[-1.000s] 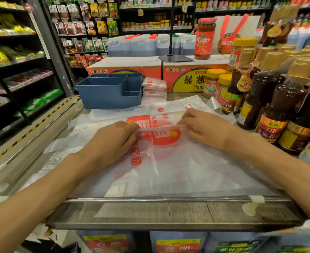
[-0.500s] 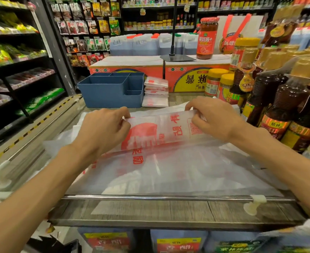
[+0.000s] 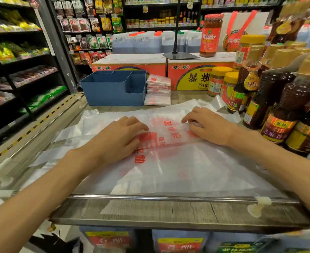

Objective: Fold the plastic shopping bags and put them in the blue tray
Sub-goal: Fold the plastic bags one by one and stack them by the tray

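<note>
We cannot see the left hand's (image 3: 120, 137) fingertips clearly; they seem tucked against the folded strip of the plastic bag (image 3: 168, 167). The right hand (image 3: 208, 126) covers that strip's far end. The bag's red print is smeared by motion blur. Both forearms run off the bottom edge. The blue tray's (image 3: 114, 92) floor is hidden behind its own wall.
</note>
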